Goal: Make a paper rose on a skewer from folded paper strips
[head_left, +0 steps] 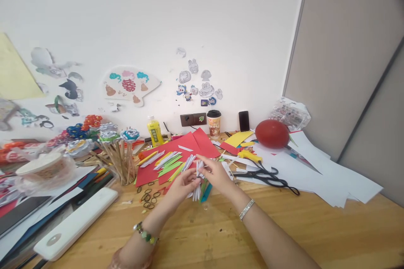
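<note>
Close together over the middle of the wooden table [214, 235], both hands pinch a small bundle of folded white paper strips [199, 168]. My left hand [182, 185] grips it from the left, thumb and fingertips pressed on the strips. From the right, my right hand [218, 174] holds the same bundle between thumb and fingers, which partly hide it. More white strip ends and a blue-green strip [206, 192] show just below the hands. Green folded strips [170, 164] lie behind on red paper [192, 139]. Several black rubber bands [147, 197] are scattered left of my left hand.
Black scissors [265, 175] and a yellow-handled tool [249, 155] lie to the right, near a red balloon [272, 133] and white sheets [303, 176]. A lidded cup [214, 125] and yellow bottle [154, 131] stand behind. A long white device [78, 222] lies left, beside bundled sticks [121, 164].
</note>
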`<state>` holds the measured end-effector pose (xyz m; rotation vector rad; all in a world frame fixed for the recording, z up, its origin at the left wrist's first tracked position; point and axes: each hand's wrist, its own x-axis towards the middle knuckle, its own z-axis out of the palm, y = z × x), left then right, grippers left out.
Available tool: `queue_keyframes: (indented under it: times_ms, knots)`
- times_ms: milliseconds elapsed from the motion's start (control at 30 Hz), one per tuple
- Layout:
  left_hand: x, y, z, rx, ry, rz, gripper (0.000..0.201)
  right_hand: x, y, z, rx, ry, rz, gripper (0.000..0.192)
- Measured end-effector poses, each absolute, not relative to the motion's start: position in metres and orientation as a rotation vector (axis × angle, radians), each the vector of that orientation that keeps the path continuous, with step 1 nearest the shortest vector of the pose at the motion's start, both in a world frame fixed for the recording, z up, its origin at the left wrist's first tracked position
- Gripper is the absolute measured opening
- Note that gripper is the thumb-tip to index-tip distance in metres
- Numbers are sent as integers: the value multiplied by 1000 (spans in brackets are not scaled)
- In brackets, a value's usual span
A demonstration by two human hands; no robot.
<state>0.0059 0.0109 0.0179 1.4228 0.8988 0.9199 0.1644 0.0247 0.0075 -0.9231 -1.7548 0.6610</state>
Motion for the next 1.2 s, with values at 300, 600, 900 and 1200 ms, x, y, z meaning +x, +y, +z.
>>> queue_keyframes:
  times_ms: [300, 600, 900, 1200]
  knots:
    - [5, 11, 13, 1539, 971, 827, 47, 159, 29, 3, -788, -1489, 1008, 15]
    - [10, 9, 10, 1753, 994, 900, 45, 155, 26, 7, -880, -1411, 881, 11]
    - [14, 7, 7, 1798, 1163, 979, 47, 146, 18, 12, -1011, -1339, 795, 8]
    - [13, 4, 15, 1597, 902, 862, 45, 155, 27, 7, -1008, -1387, 772, 14]
